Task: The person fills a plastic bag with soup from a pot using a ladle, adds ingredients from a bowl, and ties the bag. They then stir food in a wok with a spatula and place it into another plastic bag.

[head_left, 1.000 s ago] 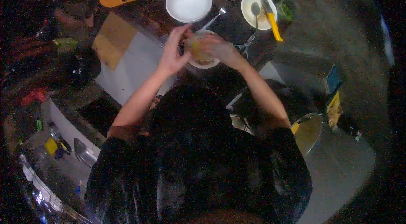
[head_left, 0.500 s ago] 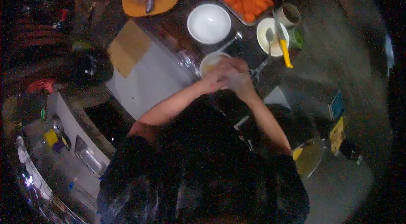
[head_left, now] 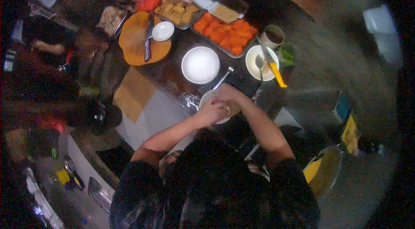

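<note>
My left hand point(head_left: 212, 113) and my right hand point(head_left: 228, 95) meet over a white bowl point(head_left: 205, 98), which they partly cover. Both sets of fingers are curled inward and close together; whatever they hold is hidden. A metal spoon-like utensil point(head_left: 222, 78) lies just beyond the bowl. Farther off stands a larger white bowl point(head_left: 200, 65). To its right, a white plate point(head_left: 250, 64) carries a dark spoon point(head_left: 260, 63) and a knife with a yellow handle point(head_left: 278, 76).
An orange-brown round board point(head_left: 129, 47) bears a knife point(head_left: 148, 44) and a small white dish point(head_left: 163, 31). Behind are a tray of orange food pieces point(head_left: 225, 34), a container of tan pieces point(head_left: 177, 13) and a cup point(head_left: 273, 35). Another person's arm point(head_left: 48, 48) shows far left.
The view has tilted up, so more of the table's far side shows. My hands stay together over the bowl, and their fingers have shifted, with less blur now.
</note>
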Demonstrator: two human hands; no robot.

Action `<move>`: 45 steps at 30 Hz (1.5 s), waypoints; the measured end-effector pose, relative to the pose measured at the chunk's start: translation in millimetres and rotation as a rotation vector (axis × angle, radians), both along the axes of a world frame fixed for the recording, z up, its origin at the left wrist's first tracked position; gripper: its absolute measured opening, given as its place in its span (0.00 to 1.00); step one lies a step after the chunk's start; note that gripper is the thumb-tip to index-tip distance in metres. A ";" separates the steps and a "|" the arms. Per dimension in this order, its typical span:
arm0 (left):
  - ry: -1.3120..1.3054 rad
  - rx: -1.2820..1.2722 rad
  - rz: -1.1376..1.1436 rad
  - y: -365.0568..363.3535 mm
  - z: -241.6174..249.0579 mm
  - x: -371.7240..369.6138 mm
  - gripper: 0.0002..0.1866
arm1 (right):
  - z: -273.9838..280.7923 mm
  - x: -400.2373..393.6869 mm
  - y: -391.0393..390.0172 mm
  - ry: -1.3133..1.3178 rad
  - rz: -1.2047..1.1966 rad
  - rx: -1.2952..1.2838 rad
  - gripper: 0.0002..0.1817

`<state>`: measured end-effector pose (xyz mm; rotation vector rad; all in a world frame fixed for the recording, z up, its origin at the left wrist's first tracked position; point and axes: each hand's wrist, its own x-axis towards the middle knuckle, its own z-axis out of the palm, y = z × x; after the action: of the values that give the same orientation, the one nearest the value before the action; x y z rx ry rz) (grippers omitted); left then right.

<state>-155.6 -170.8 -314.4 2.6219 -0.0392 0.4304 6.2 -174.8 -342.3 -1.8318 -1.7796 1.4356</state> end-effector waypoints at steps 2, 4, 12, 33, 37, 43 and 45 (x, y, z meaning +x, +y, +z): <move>0.036 0.118 0.045 -0.8 12.2 -7.3 0.13 | 7.8 3.7 -3.9 -0.085 -0.006 -0.029 0.15; 0.105 0.094 -0.003 -4.9 6.3 -10.1 0.14 | 49.8 -3.5 -35.5 0.127 -0.456 0.125 0.13; 0.066 -0.100 -0.040 -25.5 3.6 3.5 0.07 | -12.1 -5.2 -20.4 -0.064 0.067 0.063 0.11; -0.142 -1.526 0.725 -43.6 30.6 -15.5 0.19 | 87.7 -24.8 -112.4 0.414 -0.577 0.061 0.11; -0.047 -0.444 0.258 -10.0 39.6 -37.3 0.16 | 169.4 -16.3 -111.9 0.022 -0.012 0.531 0.18; -0.003 -0.712 0.126 2.1 151.2 -62.9 0.17 | 241.5 -30.6 -98.7 -0.087 0.171 0.822 0.20; 0.097 -0.580 0.230 -15.3 212.0 -64.1 0.18 | 236.8 -39.6 -85.9 -0.056 0.252 1.054 0.18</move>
<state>-219.7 -186.1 -102.4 2.0735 0.3675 0.3293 -33.4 -260.8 -105.4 -1.0996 -2.1967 0.2898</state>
